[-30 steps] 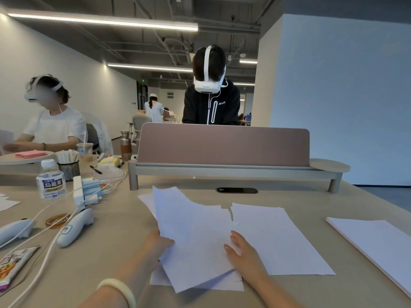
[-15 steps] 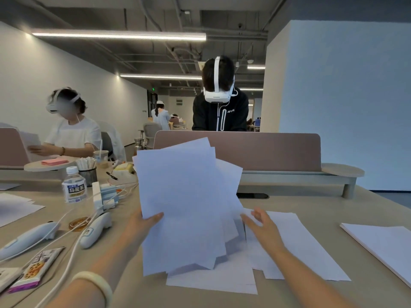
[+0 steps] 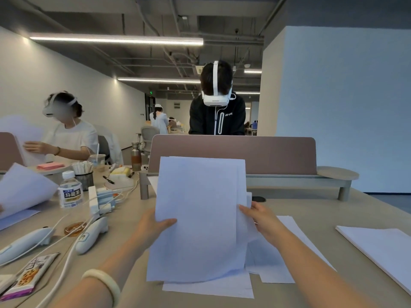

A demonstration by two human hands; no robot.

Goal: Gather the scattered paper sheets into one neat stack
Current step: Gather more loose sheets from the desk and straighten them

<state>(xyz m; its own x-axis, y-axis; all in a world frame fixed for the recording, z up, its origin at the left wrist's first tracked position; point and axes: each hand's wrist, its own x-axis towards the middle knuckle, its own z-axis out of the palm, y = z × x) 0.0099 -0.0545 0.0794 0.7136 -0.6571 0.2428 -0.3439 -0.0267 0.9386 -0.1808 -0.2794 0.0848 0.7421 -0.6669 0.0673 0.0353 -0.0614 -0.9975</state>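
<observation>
Left hand (image 3: 153, 227) and right hand (image 3: 260, 221) each pinch a side edge of the sheets (image 3: 195, 218), stood upright just in front of the divider (image 3: 278, 152). Probably squaring them up. A few loose pages (image 3: 222, 287) lie flat underneath.

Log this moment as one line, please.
left hand: grips sheet bundle | right hand: pinches its right edge | loose sheets: flat on table

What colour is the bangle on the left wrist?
Pale cream. The smooth round bangle shows best in the head view, lower left.
</observation>
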